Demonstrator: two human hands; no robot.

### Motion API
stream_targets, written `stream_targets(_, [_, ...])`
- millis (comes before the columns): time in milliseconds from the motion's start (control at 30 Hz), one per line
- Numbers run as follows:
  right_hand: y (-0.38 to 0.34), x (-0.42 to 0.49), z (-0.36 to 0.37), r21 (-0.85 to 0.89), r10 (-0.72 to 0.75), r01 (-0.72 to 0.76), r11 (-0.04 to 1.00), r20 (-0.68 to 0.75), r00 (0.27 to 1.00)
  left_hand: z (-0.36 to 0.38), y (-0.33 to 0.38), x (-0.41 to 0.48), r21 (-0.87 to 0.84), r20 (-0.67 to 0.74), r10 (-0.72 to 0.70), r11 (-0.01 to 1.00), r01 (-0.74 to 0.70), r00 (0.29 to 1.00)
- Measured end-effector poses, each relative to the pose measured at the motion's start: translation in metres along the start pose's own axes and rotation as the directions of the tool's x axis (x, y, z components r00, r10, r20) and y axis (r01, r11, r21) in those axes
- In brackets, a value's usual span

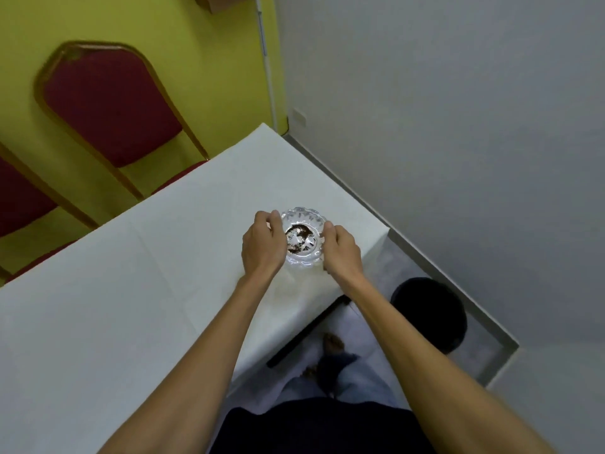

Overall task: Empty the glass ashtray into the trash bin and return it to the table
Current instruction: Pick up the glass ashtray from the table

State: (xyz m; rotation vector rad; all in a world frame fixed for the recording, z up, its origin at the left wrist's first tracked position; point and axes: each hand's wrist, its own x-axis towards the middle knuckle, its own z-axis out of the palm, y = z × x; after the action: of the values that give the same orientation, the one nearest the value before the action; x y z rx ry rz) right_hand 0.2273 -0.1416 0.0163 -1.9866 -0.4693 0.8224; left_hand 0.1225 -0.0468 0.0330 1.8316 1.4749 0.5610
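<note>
**Both hands closed on the ashtray's rim**

Both hands are seen at the frame's centre: the left hand is curled against the left rim of the glass ashtray, the right hand against its right rim, so the dish is gripped from opposite sides. A two-sided hold is judged to keep it level, since dark ash is still heaped in its bowl. The ashtray is found on the white-clothed counter near its right corner; whether it is lifted cannot be told. The trash bin is seen on the floor at lower right, beside that corner, close for tipping.
</note>
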Motion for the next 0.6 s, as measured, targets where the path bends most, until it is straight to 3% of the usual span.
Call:
stream_targets(167, [0.03,-0.011,-0.065,0.045,0.005,0.005,0.999,-0.215,0.977,0.044,0.041,-0.027,-0.003,0.232,0.204,0.978,-0.209,0.951])
stream_targets(300, [0.067,-0.023,-0.126,0.06,0.037,-0.017,0.998,-0.345,0.938,0.094,0.075,-0.057,-0.001,0.407,0.32,0.937,-0.35,0.856])
stream_targets(600, [0.169,-0.064,-0.238,0.008,0.171,-0.199,0.98,-0.546,0.82,0.217,0.119,-0.144,0.026,0.647,0.424,0.819,-0.573,0.634])
